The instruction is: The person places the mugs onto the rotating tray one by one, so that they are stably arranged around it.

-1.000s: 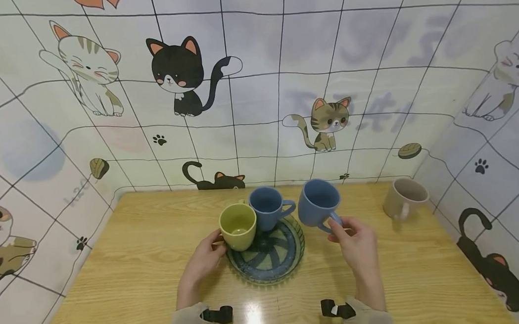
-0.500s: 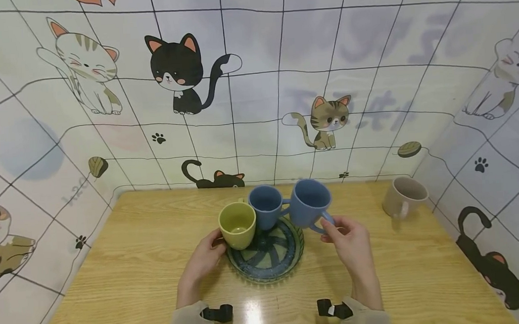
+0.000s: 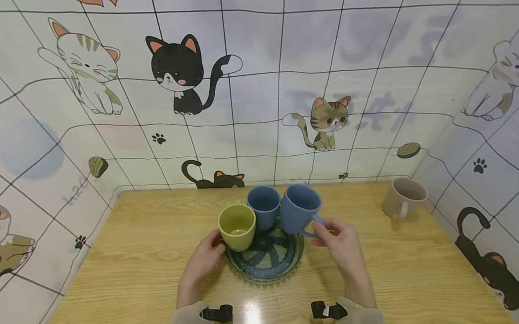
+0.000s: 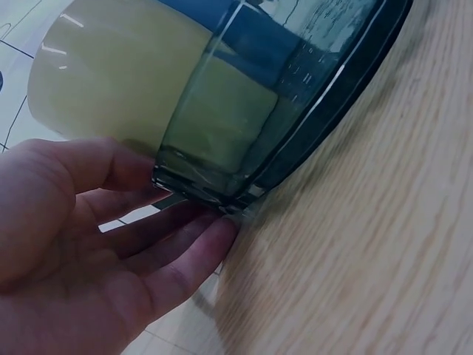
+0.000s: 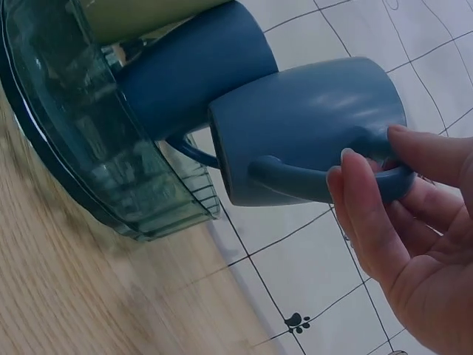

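Note:
My right hand [image 3: 341, 240] pinches the handle of a light blue mug [image 5: 310, 126]. That mug is raised at the right rim of a round glass tray [image 3: 266, 270], close beside a darker blue mug [image 3: 264, 206] standing in it. Left of that, a yellow-green mug [image 3: 237, 228] sits in the tray too. My left hand [image 3: 205, 258] holds the left edge of the tray, its fingers curled at the rim beside the yellow-green mug. In the left wrist view the green-tinted glass wall [image 4: 222, 140] lies against the fingertips.
A beige mug [image 3: 404, 197] stands far right on the wooden table [image 3: 136, 268], near the back corner. A cat-patterned cloth [image 3: 255, 93] hangs behind the table and along both sides.
My right hand has carried the light blue mug leftward, from beside the tray to over its right rim and near the darker blue mug. The left hand stays put.

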`<state>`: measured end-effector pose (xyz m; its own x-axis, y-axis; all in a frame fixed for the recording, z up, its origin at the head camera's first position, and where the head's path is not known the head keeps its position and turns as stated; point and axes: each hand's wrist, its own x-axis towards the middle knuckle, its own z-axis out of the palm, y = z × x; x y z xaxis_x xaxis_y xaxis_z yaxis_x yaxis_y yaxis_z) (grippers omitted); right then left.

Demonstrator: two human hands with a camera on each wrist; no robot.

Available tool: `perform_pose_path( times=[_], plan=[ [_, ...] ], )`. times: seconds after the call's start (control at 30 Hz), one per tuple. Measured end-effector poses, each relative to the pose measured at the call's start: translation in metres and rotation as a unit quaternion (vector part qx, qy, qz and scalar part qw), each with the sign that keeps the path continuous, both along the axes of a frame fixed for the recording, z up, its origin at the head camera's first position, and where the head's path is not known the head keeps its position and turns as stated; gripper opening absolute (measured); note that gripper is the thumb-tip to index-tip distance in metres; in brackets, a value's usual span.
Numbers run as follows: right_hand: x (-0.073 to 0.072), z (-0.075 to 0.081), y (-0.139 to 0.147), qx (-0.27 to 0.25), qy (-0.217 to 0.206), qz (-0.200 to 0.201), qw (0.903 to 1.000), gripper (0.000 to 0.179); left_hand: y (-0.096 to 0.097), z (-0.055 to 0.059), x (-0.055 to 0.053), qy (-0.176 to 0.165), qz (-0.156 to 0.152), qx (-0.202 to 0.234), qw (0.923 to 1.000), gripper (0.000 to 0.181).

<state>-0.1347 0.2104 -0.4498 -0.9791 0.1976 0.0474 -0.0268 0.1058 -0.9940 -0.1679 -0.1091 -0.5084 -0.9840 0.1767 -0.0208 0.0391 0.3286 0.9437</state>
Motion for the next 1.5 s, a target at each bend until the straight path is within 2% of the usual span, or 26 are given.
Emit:
perform_pose_path(
  times=[0.1, 0.37, 0.53, 0.67, 0.93, 1.2, 1.5],
  plan=[
    [-0.001, -0.001, -0.002, -0.017, -0.005, 0.005, 0.9998, 0.023, -0.001, 0.000, 0.001, -0.001, -0.003, 0.008, 1.0000, 0.044],
    [-0.001, -0.005, -0.002, 0.005, -0.023, 0.016, 0.9996, 0.022, -0.001, -0.002, 0.000, 0.004, -0.003, 0.021, 0.9998, 0.040],
    [0.002, -0.006, -0.001, -0.010, -0.022, 0.037, 0.9990, 0.020, -0.003, -0.001, 0.001, 0.005, -0.009, 0.027, 0.9996, 0.039],
    [0.002, -0.007, -0.001, -0.017, -0.025, 0.048, 0.9984, 0.020, -0.005, -0.002, 0.000, 0.010, -0.003, 0.017, 0.9998, 0.038],
    [-0.002, -0.014, -0.003, 0.011, -0.031, 0.055, 0.9979, 0.016, -0.007, -0.003, -0.001, 0.009, -0.001, 0.004, 1.0000, 0.037],
    [-0.005, -0.025, -0.006, 0.065, -0.026, 0.058, 0.9959, 0.009, -0.007, 0.001, -0.001, -0.003, -0.002, 0.043, 0.9991, 0.035],
    [-0.011, -0.034, -0.009, 0.065, -0.038, 0.053, 0.9958, 0.012, -0.008, -0.002, 0.000, -0.010, -0.001, 0.042, 0.9991, 0.037]
  ],
)
